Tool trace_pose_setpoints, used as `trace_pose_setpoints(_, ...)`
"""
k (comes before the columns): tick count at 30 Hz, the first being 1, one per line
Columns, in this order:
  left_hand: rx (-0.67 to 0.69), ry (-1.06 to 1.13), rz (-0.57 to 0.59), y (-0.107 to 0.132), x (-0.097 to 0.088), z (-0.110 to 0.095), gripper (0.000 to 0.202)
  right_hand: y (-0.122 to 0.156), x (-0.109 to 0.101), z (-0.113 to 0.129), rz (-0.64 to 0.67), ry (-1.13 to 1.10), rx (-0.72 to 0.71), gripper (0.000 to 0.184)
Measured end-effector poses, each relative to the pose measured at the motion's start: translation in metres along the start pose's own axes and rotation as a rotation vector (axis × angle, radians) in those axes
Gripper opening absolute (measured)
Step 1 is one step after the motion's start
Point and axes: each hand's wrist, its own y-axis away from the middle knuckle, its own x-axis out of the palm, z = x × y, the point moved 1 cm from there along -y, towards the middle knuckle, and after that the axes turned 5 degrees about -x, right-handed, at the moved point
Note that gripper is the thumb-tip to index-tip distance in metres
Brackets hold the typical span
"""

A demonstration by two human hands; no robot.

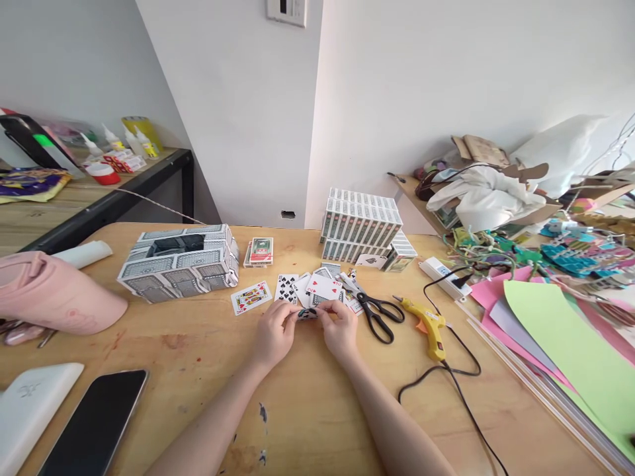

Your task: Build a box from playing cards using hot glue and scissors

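Note:
Between my two hands is a playing card (307,314), its face partly hidden by my fingers and seemingly bent. My left hand (275,332) pinches its left end; my right hand (339,326) pinches the right end. Just beyond lies a loose pile of playing cards, with a two of hearts (325,287) on top and a ten of spades (286,289) at its left. A king card (251,298) lies apart, farther left. Black-handled scissors (380,314) rest right of my right hand, blades toward the pile.
A box covered in playing cards (178,264) stands at back left, beside card packs (260,252). Stacked card packs (360,225) stand at the back. Rightward are a yellow glue gun (429,327) with its cord, a power strip (444,277) and coloured paper (565,357). A phone (94,423) lies front left.

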Motion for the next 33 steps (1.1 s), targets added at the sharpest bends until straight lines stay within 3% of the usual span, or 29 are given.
trace_pose_setpoints(8,-0.079,-0.07,0.008,-0.001,0.001,-0.004,0.018,0.001,-0.001,0.006,0.017,-0.027,0.054,0.01)
trace_pose_setpoints(13,-0.17,0.054,0.019,-0.004,-0.001,-0.007,0.015,-0.001,0.001,0.002,0.124,-0.225,0.164,0.013)
trace_pose_setpoints(19,-0.36,0.186,0.129,-0.006,0.0,-0.002,0.019,0.0,0.005,0.0,0.223,-0.372,0.222,0.019)
trace_pose_setpoints(24,-0.502,0.497,0.103,-0.008,0.002,0.004,0.03,-0.003,0.006,-0.002,0.122,-0.495,0.318,0.027)
trace_pose_setpoints(28,-0.518,0.663,0.189,-0.009,0.003,0.002,0.044,-0.003,0.007,-0.005,0.03,-0.615,0.399,0.031)
trace_pose_setpoints(30,-0.51,0.68,0.145,-0.008,0.004,0.002,0.044,-0.003,0.008,-0.004,0.032,-0.635,0.396,0.028)
trace_pose_setpoints(33,-0.533,0.651,-0.015,-0.008,0.006,0.005,0.039,-0.003,0.009,-0.002,0.083,-0.602,0.346,0.026)
